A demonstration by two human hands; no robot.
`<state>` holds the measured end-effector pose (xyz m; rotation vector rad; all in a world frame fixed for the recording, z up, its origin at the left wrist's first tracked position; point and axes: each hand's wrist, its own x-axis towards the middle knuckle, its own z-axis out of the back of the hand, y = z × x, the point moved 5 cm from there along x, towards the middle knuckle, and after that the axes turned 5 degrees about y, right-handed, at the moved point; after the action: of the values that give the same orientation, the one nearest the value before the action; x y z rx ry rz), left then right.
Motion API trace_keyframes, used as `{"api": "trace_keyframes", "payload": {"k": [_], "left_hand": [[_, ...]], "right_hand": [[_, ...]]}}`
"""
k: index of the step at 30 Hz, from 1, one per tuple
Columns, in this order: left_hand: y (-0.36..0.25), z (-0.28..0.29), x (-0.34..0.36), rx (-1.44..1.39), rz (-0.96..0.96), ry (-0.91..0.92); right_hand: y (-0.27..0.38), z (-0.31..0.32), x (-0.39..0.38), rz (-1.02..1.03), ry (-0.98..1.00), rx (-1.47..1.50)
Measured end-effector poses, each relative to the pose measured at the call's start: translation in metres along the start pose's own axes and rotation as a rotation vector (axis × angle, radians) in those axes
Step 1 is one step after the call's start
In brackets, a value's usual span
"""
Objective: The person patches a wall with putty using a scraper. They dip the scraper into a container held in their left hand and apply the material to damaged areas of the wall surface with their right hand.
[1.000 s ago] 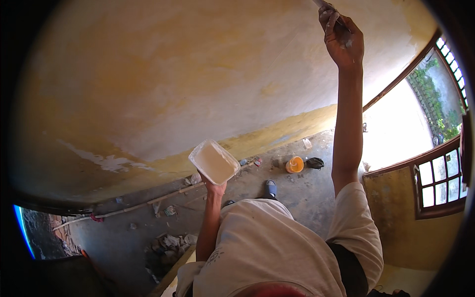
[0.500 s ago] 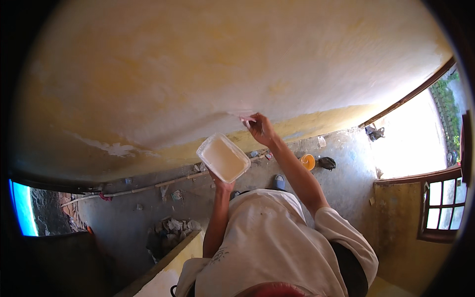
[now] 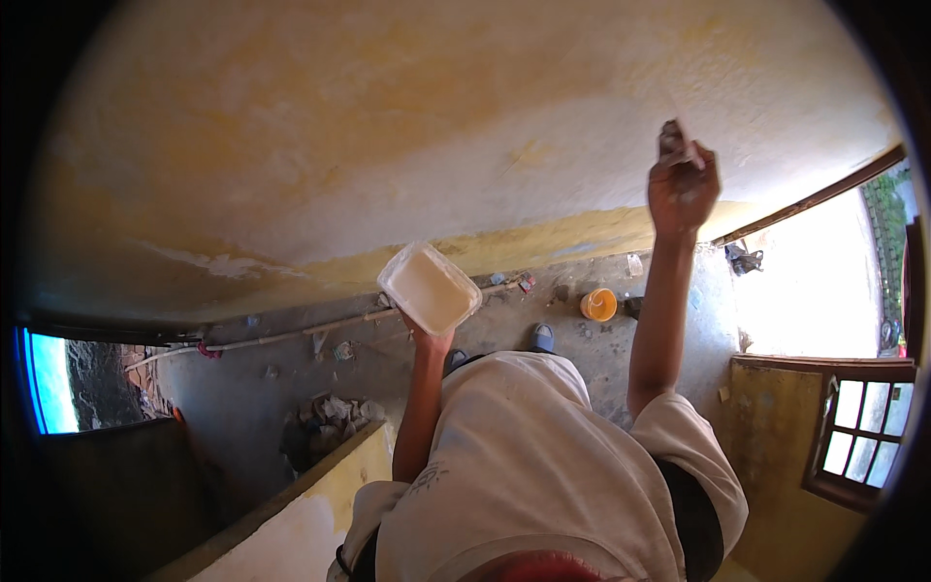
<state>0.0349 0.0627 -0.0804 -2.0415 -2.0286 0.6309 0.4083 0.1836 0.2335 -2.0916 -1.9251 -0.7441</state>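
My left hand (image 3: 430, 339) grips a rectangular white plastic tub (image 3: 477, 297) from below, its open top facing up. Smooth off-white paste (image 3: 430, 288) fills the inside of the tub. Raised far to the right, my right hand (image 3: 685, 194) is closed on a thin, flat, pale scraper (image 3: 690, 142), seen nearly edge-on and slightly blurred. The scraper is close to the wall (image 3: 543, 116), which is coated in patchy white over yellow; whether it touches the wall I cannot tell.
An orange bucket (image 3: 598, 306) stands on the grey floor (image 3: 504, 325). A long pole (image 3: 291, 337) lies along the wall's foot. Crumpled sacks (image 3: 330, 422) lie beside a low yellow wall (image 3: 335, 478). At right are a bright doorway (image 3: 805, 272) and a window (image 3: 863, 432).
My right hand has swept up and to the right with the scraper, from near the tub to higher on the wall. The tub has shifted slightly up and left in the picture.
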Motion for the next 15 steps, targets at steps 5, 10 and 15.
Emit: {"api": "trace_keyframes", "payload": {"k": [5,10,15], "left_hand": [[0.001,-0.003,-0.014,-0.025,-0.035,-0.046],[0.02,0.002,-0.018,-0.046,0.0,-0.084],[0.034,-0.015,-0.016,-0.075,0.038,-0.109]], "right_hand": [[-0.167,0.138,-0.111,-0.485,-0.529,-0.161],[-0.246,0.216,-0.142,-0.712,-0.559,-0.15],[-0.201,0.215,-0.078,-0.535,-0.591,-0.039]]}}
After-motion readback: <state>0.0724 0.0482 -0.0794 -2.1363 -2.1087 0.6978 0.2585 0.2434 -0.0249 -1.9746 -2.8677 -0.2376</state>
